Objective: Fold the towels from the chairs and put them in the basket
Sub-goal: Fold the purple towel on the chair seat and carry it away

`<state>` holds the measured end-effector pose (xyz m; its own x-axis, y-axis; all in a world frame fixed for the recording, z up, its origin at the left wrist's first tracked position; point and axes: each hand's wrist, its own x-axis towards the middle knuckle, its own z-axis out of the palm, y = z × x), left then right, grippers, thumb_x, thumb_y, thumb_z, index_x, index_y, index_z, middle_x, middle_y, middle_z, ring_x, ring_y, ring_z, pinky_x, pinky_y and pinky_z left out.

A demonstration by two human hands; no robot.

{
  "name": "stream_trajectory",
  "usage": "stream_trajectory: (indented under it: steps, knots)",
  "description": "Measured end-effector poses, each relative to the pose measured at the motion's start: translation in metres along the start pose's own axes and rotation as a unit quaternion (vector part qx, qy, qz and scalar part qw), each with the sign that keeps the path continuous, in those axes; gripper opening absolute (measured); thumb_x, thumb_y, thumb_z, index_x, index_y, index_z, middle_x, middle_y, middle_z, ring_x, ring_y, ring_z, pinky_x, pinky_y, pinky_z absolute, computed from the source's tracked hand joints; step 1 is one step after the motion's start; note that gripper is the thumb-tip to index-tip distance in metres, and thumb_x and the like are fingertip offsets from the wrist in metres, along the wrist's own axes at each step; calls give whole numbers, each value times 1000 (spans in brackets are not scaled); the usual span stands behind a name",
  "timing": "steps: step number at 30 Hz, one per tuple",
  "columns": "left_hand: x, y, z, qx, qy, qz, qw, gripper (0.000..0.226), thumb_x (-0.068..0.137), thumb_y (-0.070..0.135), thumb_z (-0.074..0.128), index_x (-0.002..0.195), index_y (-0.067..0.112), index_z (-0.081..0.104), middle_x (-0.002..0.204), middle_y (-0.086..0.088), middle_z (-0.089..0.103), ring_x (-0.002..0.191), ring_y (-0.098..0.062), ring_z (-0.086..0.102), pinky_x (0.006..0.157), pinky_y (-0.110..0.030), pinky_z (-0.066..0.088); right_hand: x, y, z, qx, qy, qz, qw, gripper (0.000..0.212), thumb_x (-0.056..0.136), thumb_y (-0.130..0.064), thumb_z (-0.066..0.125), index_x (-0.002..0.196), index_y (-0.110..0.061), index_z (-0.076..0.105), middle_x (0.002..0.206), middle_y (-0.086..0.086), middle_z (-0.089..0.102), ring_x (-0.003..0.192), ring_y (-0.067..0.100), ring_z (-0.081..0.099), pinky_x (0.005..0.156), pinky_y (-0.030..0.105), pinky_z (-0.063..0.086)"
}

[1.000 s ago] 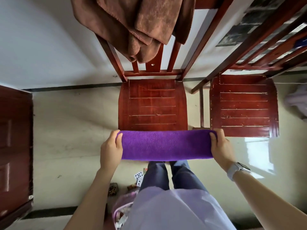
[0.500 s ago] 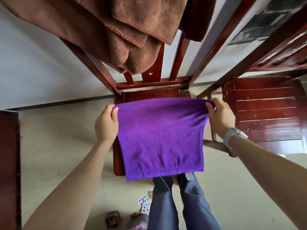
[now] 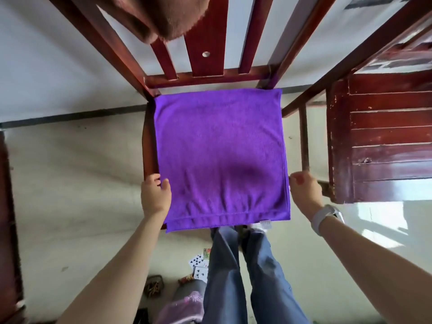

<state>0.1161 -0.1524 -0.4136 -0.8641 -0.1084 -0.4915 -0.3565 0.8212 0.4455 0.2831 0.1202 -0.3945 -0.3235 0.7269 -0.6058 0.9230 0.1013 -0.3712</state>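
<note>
Purple towel flat on chair seat; soft, limp; left hand pinches its edge; right hand curled beside the opposite edge, grip unclear; take corners.

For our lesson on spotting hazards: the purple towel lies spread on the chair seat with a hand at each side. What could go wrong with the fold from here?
1. The purple terry towel overhangs the front of the red wooden chair seat, so it may slide off.
2. Its near hems look slightly offset, so the fold may come out crooked.
3. The brown fleecy towel draped on the chair back hangs above and could drop onto it.
</note>
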Motion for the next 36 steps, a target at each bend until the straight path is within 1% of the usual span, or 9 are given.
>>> stream_trajectory:
  steps: [3,10,17,20,25,29,32,34,36]
  knots:
    - [-31,-33,11,12,35,-53,998,29,87,13,57,109,-6,59,108,-27,62,103,-38,57,86,-39,41,-25,35,18,-2,-7,25,1000,17,88,-10,50,96,1,61,97,24,65,93,40,58,73,34,38]
    - [-56,-68,29,9,40,-138,990,31,86,21,61,102,-6,62,101,-28,65,98,-39,59,82,-38,42,-39,66,42,34,-10,71,997,26,86,-20,59,104,-1,55,100,21,67,97,38,58,80,37,42]
    - [-56,-69,30,-66,119,-123,983,24,84,17,63,101,0,65,100,-22,67,97,-35,60,86,-33,42,-31,60,52,123,5,77,989,24,86,-20,57,99,0,53,91,18,60,92,44,59,84,57,47]
    - [-60,-69,21,-111,149,-93,978,22,82,17,65,97,1,65,93,-20,68,88,-31,62,84,-32,44,-34,57,45,137,36,25,990,17,87,-20,53,91,-3,54,81,14,58,80,38,61,75,44,49]
    - [-69,-87,17,-224,102,-125,961,18,81,15,67,94,3,64,71,-10,60,40,4,53,63,-29,46,-46,77,33,141,75,-31,987,10,88,-13,54,86,-4,54,75,12,52,71,28,50,66,31,36]
    - [-72,-94,30,-216,65,-179,958,23,83,11,65,101,-3,63,55,4,57,35,4,49,56,-22,44,-47,89,39,132,59,23,989,15,89,-11,53,93,3,55,81,20,58,77,36,56,74,41,44]
    - [-69,-83,27,-281,84,-179,939,18,85,9,62,100,0,62,44,9,52,33,1,46,41,-12,39,-50,81,36,147,95,0,985,14,89,-8,51,94,5,54,79,17,55,73,28,50,70,38,42]
    - [-71,-73,11,-332,90,-146,928,5,86,9,61,90,7,61,53,7,54,36,0,48,44,-11,44,-54,72,27,178,119,-38,976,9,90,-9,50,91,-1,54,78,15,56,72,25,51,66,30,38]
    - [-75,-70,-9,-383,84,-107,913,10,85,10,63,79,17,61,60,8,58,42,-1,52,52,-13,49,-58,64,14,216,142,-92,962,4,89,-13,50,86,-11,51,69,10,54,64,14,53,62,25,41]
